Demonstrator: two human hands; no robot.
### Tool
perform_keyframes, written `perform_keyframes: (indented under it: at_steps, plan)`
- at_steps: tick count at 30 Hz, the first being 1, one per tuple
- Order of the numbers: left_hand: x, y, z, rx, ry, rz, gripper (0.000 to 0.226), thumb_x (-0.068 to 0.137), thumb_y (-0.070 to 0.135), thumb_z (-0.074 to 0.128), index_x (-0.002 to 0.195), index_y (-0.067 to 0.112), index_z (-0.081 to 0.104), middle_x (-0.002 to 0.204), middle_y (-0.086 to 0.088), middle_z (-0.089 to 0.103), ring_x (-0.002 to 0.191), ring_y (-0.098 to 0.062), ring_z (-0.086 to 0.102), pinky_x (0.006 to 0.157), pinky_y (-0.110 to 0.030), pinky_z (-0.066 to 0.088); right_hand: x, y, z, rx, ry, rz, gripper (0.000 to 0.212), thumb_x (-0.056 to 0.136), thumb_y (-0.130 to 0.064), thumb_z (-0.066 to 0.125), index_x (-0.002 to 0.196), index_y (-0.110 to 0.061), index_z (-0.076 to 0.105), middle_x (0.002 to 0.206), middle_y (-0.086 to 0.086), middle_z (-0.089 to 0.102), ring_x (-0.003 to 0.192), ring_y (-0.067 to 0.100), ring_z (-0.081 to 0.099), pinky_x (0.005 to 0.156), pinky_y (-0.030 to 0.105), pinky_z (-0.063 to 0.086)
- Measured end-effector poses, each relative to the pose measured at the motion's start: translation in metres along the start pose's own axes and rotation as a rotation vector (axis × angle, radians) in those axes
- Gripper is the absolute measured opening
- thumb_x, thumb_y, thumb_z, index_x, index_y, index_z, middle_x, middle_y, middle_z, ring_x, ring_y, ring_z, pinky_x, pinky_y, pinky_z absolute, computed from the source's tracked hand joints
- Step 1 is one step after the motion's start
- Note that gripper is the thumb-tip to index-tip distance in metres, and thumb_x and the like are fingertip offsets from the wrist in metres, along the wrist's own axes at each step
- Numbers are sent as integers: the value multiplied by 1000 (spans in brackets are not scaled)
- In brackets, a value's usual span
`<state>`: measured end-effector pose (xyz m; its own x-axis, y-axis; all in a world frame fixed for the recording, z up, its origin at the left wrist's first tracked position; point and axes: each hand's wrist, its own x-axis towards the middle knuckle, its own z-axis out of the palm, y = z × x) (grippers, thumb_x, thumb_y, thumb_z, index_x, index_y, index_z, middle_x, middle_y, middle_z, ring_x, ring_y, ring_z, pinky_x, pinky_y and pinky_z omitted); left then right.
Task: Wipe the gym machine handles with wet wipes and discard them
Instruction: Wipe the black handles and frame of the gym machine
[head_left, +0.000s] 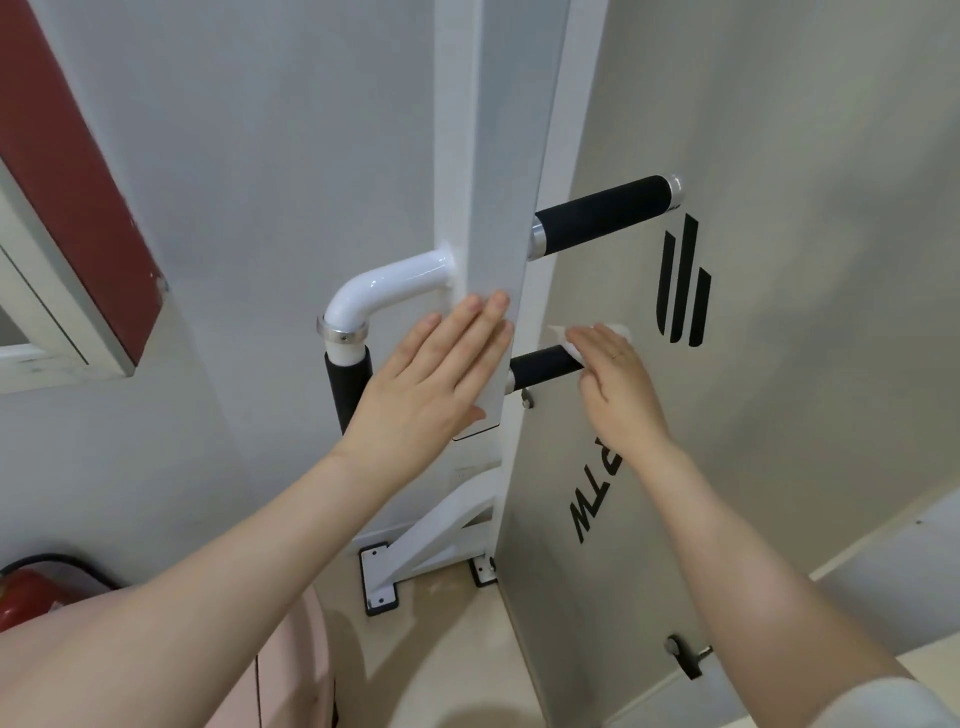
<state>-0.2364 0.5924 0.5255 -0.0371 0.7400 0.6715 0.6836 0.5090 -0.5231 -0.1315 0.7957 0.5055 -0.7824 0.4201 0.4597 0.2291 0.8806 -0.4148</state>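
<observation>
A white upright post (488, 156) of the gym machine carries black foam handles. My left hand (436, 374) lies flat against the post with straight fingers. My right hand (615, 374) grips the lower right handle (543, 366) through a white wet wipe (571, 340), whose edges stick out above the fingers. Higher up, another black handle (602, 213) points to the right with a chrome end cap. On the left a white curved tube leads down to a vertical black handle (345, 387), partly hidden behind my left hand.
A grey side panel (779, 260) with black lettering stands right of the post. The white frame foot (382, 577) is bolted to the beige floor. A red fire extinguisher (26, 597) sits at lower left, and a red-and-white window frame (78, 208) hangs at upper left.
</observation>
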Motion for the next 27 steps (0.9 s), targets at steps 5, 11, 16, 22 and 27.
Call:
perform_keyframes:
  at_steps: [5,11,16,22,27]
  plan:
    - [-1,-2,5,-8,-3,-35,91,73,39,70,144,7,22,152,-9,15,144,-22,-13,116,-37,5,-6,-28,22,34,-130,-288,60,78,5,31,136,-5,44,142,10,45,136,21,31,113,27,13]
    - [0,-4,11,-57,-8,-42,89,74,32,72,143,7,24,152,-8,14,143,-20,-14,116,-36,6,6,-7,20,136,81,-35,48,85,12,30,124,-4,54,128,5,53,131,21,38,112,31,26]
    - [4,-3,17,-86,32,-38,85,73,29,73,141,6,28,150,-12,16,143,-21,-14,116,-34,5,4,-29,34,201,-50,-338,41,89,6,36,124,-1,56,131,11,55,126,19,46,109,24,31]
    - [3,-4,14,-124,40,-22,81,74,28,72,140,8,31,149,-11,16,144,-23,-11,116,-34,6,-1,-14,46,221,327,56,40,90,10,41,126,-2,55,135,14,52,131,17,38,110,11,18]
    - [4,-2,16,-187,57,-18,66,80,24,56,140,10,30,148,-15,15,143,-24,-15,115,-34,6,-12,-32,67,85,208,-336,45,86,6,38,130,0,45,134,20,50,132,24,33,115,22,16]
